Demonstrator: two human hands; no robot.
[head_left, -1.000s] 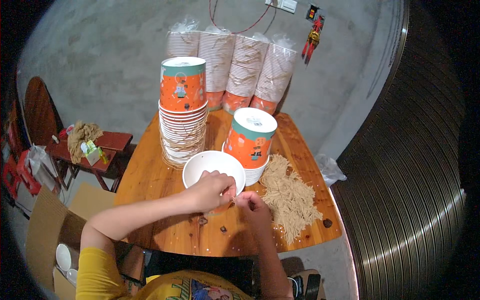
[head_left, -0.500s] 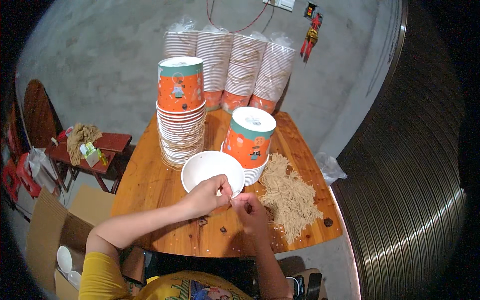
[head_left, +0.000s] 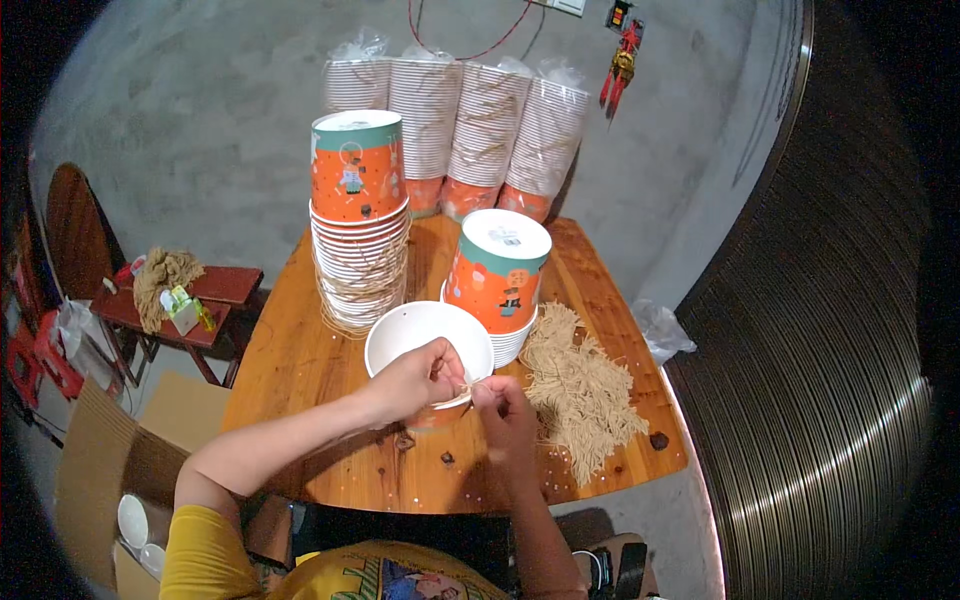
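A paper bucket [head_left: 415, 335], white inside, stands mouth up at the middle of the wooden table. My left hand [head_left: 418, 382] is over its near rim, fingers pinched on a thin tan string [head_left: 455, 402]. Close to it at the rim's right side, my right hand [head_left: 503, 408] pinches the same string. The fingertips partly hide the string and the spot where it meets the rim. A loose heap of tan strings [head_left: 585, 395] lies to the right of my right hand. Just behind the bucket, a short stack of upturned orange and green buckets [head_left: 495, 280] rises.
A taller upturned stack [head_left: 358, 240], with strings hanging round its rims, stands at the back left. Several bagged bucket stacks [head_left: 490, 130] line the wall. A red bench [head_left: 225, 285] and an open cardboard box [head_left: 95, 470] are at left, a ribbed shutter [head_left: 800, 380] at right.
Both hands remain at the bucket's near rim, with small finger movements; my right fingers have shifted slightly right. More of the string shows along the rim now. The view has shifted slightly.
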